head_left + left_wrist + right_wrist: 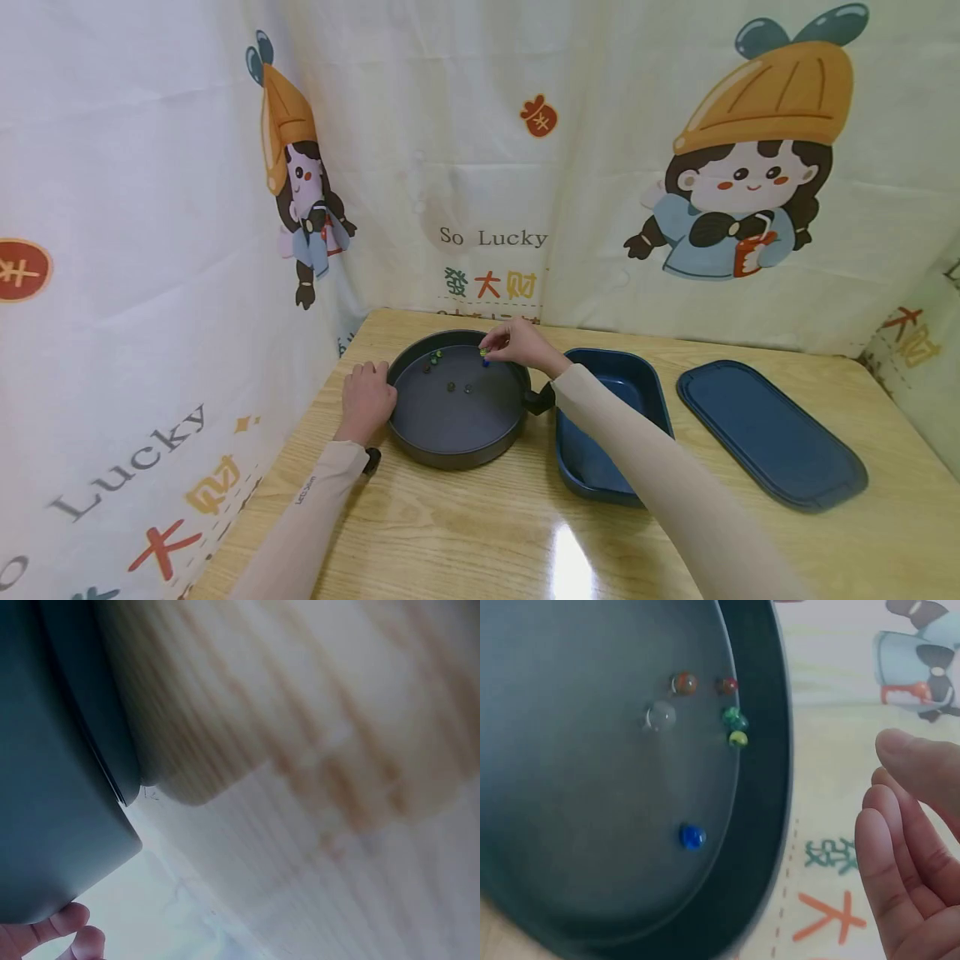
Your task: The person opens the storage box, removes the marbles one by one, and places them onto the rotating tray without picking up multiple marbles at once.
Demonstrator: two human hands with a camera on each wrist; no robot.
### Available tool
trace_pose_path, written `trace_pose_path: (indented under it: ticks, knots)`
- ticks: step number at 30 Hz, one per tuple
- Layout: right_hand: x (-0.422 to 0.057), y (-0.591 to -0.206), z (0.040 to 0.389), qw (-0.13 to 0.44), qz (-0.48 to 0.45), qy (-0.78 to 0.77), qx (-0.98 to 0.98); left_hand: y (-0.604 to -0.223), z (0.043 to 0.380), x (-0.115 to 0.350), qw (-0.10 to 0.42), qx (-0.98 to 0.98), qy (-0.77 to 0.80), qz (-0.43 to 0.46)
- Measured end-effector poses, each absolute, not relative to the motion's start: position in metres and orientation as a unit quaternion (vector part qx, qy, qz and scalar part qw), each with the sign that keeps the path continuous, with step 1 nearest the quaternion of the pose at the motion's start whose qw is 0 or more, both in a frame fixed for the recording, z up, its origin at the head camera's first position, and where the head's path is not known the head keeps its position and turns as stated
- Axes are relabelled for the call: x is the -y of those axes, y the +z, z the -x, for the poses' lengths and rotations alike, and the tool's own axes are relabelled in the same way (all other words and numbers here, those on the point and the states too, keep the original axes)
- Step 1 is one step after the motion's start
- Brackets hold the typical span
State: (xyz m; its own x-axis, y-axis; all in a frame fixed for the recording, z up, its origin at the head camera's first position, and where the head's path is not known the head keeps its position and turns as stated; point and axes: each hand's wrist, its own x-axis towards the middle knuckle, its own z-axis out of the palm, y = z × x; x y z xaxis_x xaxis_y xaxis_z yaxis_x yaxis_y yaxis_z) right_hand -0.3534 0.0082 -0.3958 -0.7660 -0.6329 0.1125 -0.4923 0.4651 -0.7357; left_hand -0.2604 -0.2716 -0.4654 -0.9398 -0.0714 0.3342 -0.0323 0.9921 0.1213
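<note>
A dark frying pan (457, 425) sits on the table with several small glass marbles inside. My left hand (367, 402) grips its left rim; in the left wrist view, fingertips (71, 919) touch the pan's edge. Over the far right rim, my right hand (517, 343) pinches a yellow-green marble (483, 352). In the right wrist view, that marble is hidden, with thumb and fingers close together. A blue marble (693, 837) lies apart from the others. A clear marble (661, 716), an orange one (685, 683), a red one (727, 685) and green ones (735, 718) lie nearer each other.
A deep blue rectangular container (573, 467) stands right of the pan, under my right forearm. The pan's black handle (537, 400) reaches toward its rim. Farther right lies a flat blue lid (772, 433). A printed curtain (420, 167) hangs behind the wooden table (465, 533).
</note>
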Motion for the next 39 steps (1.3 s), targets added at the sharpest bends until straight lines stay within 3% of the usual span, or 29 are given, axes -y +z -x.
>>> trace_pose_path:
  ticks: [16,39]
  knots:
    - [0.043,-0.435,0.375,0.105,0.322,-0.401,-0.851,-0.466,0.258,0.272,0.175,0.982,-0.065,-0.026]
    - [0.057,-0.461,0.38,0.126,0.279,-0.379,-0.873,-0.466,0.26,0.272,0.174,0.983,-0.058,-0.028]
